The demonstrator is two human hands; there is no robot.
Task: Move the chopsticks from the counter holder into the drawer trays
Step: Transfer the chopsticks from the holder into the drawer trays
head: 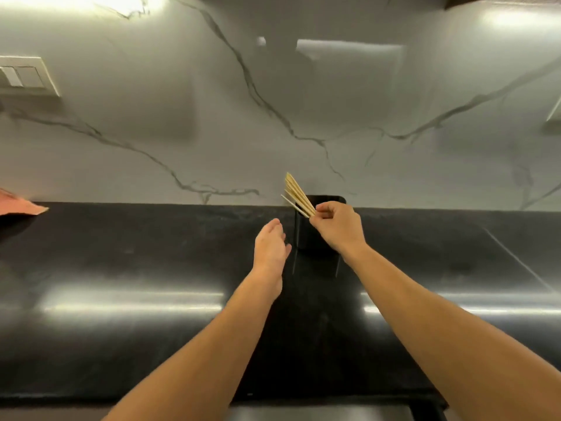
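A black holder (315, 238) stands upright on the black counter (136, 268), near the marble wall. My right hand (338, 227) is over the holder's top, fingers closed on a bundle of several pale wooden chopsticks (297, 194). The chopsticks fan up and to the left above the holder's rim; their lower ends are hidden by my fingers. My left hand (270, 249) hovers just left of the holder with fingers together and extended, holding nothing. No drawer tray is in view.
A pink cloth or paper (21, 205) lies at the far left of the counter. A switch plate (25, 75) is on the wall at upper left. The counter's front edge (121, 398) runs along the bottom.
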